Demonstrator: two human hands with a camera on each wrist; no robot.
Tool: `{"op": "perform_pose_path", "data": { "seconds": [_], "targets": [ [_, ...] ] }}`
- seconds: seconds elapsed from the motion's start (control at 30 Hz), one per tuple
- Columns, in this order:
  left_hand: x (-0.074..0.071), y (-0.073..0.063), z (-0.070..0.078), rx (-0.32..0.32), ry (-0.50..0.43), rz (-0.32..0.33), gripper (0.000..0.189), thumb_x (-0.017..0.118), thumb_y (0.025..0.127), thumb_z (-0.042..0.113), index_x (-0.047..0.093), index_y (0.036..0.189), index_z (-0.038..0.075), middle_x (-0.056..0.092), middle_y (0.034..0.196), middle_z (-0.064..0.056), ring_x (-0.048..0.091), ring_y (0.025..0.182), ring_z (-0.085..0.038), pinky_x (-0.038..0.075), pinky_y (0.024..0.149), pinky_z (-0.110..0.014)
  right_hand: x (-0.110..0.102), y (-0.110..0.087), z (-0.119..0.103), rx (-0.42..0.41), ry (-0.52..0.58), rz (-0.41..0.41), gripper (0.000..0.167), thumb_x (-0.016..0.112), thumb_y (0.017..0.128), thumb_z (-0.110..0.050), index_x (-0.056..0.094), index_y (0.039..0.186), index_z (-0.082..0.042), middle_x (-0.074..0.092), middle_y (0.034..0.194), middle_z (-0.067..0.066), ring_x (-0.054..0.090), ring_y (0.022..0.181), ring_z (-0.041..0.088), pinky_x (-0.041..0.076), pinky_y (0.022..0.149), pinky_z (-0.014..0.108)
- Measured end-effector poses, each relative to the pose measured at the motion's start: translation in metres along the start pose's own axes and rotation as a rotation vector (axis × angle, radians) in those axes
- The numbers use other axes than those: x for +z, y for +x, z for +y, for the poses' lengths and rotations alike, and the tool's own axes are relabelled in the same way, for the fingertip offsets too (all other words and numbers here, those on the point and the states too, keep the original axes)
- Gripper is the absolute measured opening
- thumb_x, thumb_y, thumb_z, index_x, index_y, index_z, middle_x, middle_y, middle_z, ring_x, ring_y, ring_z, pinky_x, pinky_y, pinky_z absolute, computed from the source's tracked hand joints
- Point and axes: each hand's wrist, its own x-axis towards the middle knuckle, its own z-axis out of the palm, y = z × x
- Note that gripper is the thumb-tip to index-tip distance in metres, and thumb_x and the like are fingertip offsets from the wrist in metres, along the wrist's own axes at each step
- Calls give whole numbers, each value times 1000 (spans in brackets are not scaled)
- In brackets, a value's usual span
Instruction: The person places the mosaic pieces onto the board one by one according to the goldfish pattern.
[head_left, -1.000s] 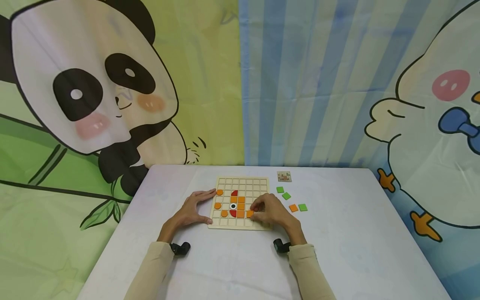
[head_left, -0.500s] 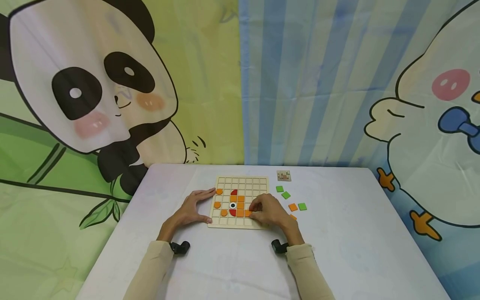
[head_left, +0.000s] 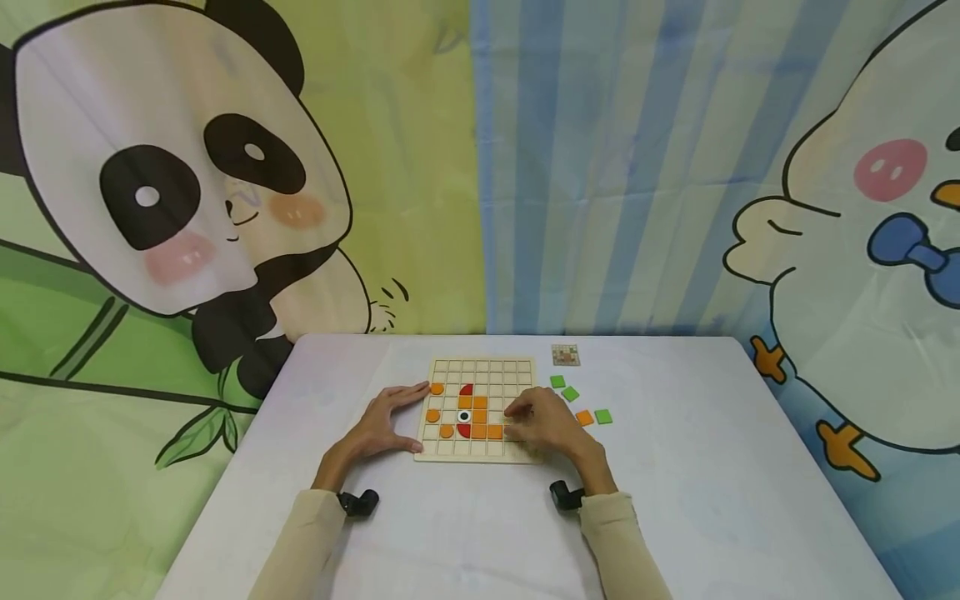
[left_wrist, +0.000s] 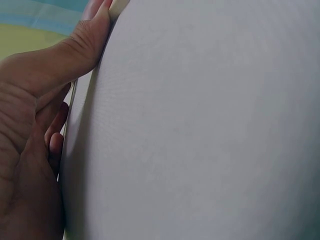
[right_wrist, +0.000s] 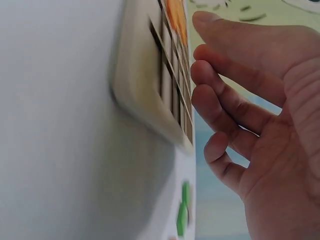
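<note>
A pale wooden grid board (head_left: 442,454) lies on the white table. My left hand (head_left: 382,422) is spread at its left side, fingertips touching the upper left edge and thumb at the lower left corner. Just right of an orange square tile (head_left: 495,432) in the grid, my right hand (head_left: 543,423) hovers over the board, holding nothing; the right wrist view shows its fingers (right_wrist: 220,102) loosely bent and apart from the thumb. Beside that tile are more orange squares (head_left: 479,417), red quarter-round pieces (head_left: 466,390) and an eye piece (head_left: 464,416). Orange discs (head_left: 432,416) sit toward the left.
Right of the board lie green square tiles (head_left: 603,416) and a loose orange tile (head_left: 584,417), partly behind the right hand. A small patterned card (head_left: 566,355) lies at the back. Cartoon-printed curtains (head_left: 600,167) stand behind the table.
My right hand has slid the orange square left against its neighbour, then let go and shifted slightly right. My left hand stays at the board's edge. The head view has shifted a little.
</note>
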Motion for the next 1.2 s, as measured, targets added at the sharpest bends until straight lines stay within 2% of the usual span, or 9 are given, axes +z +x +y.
{"op": "perform_pose_path", "data": {
  "seconds": [0.17,0.27,0.33,0.4,0.5,0.8,1.03,1.2],
  "targets": [
    [2,-2,0,0,-19,13,112,106,66,38,53,163,23,45,175,1,36,159,-43,26,126,-79,-24,-7,18,-19,-12,26,25,92,85,-7,85,109,-3,82,103,8,71,91,25,60,83,37],
    [1,-1,0,4,-12,16,112,106,66,38,53,163,23,45,175,1,36,158,-43,27,126,-79,-40,-13,28,34,-32,41,28,92,85,-7,84,112,-5,81,106,8,71,97,28,60,90,45],
    [0,0,0,4,-12,13,112,106,66,38,53,163,23,45,175,1,36,158,-42,27,126,-79,-50,-18,35,69,-75,53,30,93,83,-7,85,112,-6,82,107,7,71,102,29,57,99,52],
    [1,0,0,2,-14,10,112,106,66,39,53,163,23,45,175,2,36,158,-42,27,126,-78,-58,-23,41,107,-123,62,31,93,82,-7,86,111,-9,82,108,4,71,107,30,52,107,57],
    [1,0,0,5,-18,10,112,106,66,38,53,163,23,45,175,1,36,158,-42,26,126,-78,-68,-30,50,137,-172,55,33,93,79,-4,87,111,-11,84,111,4,70,112,32,44,111,63],
    [1,-2,0,13,-24,12,111,106,67,38,53,163,22,45,175,0,36,158,-43,26,125,-80,-80,-40,68,144,-156,-24,39,92,77,7,85,113,-6,83,107,5,70,110,30,51,113,62],
    [2,-2,0,10,-22,5,110,105,68,38,53,164,22,44,175,0,35,159,-43,25,126,-79,-82,-45,74,161,-144,-23,34,92,80,4,85,112,-5,83,107,7,70,108,30,54,108,60],
    [1,-1,1,4,-10,2,111,105,68,39,52,164,22,44,175,1,35,159,-43,25,126,-79,-84,-47,78,121,-164,4,30,93,78,4,86,105,-6,83,104,6,73,106,31,56,106,59]
  ]
}}
